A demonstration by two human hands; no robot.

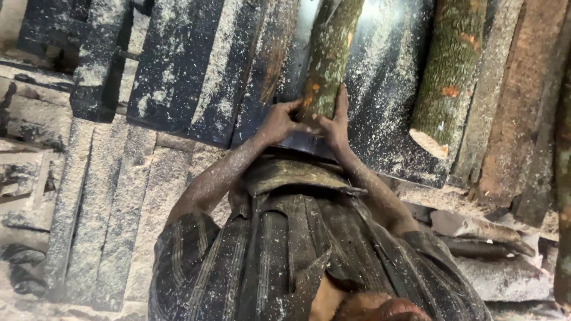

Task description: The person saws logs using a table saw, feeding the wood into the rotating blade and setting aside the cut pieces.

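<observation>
A mossy log is clasped at its cut end by left hand and right hand, steadied on the sawdust-strewn metal surface; a second log lies just beside it.

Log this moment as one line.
left hand: grips log end | right hand: grips same log | surface: dusty metal table | nearby: second log

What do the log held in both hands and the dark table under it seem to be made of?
The log looks like raw wood with its bark on: rough, greenish-grey, with orange patches. The left hand and right hand grip its near end. The table seems to be smooth dark metal, judging by its sheen under the pale sawdust, though that is uncertain.
</observation>
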